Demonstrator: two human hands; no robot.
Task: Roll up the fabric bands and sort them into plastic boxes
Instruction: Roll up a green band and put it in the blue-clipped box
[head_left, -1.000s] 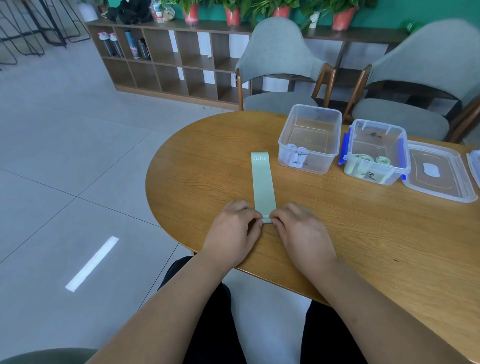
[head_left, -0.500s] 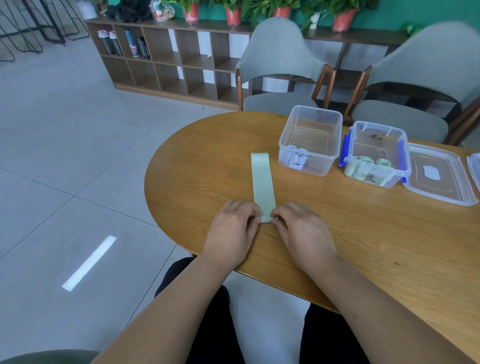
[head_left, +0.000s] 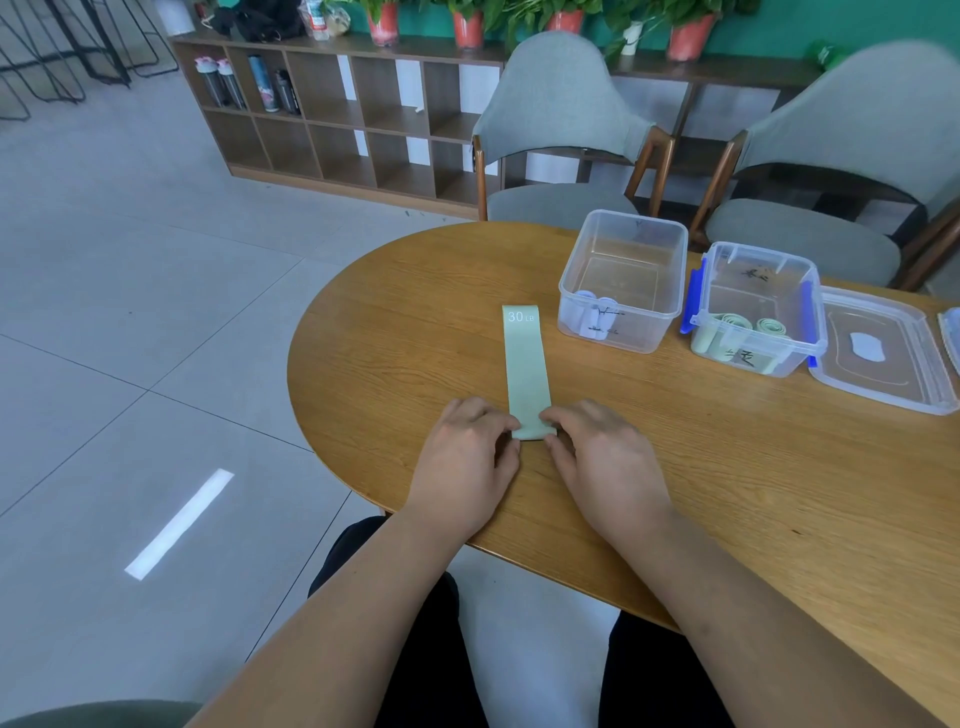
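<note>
Green fabric band (head_left: 525, 364) lies flat on the surface (head_left: 415, 338); left grip (head_left: 463, 460) and right grip (head_left: 607, 462), palms down, pinch its near end.

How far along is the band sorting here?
Done: pale rolls sit in the clear box, green rolls in the blue-clipped box. In hand: left hand and right hand pinch the near end of the green band, which lies nearly all flat on the table. Left: roll it up and box it, likely with the green rolls.
</note>
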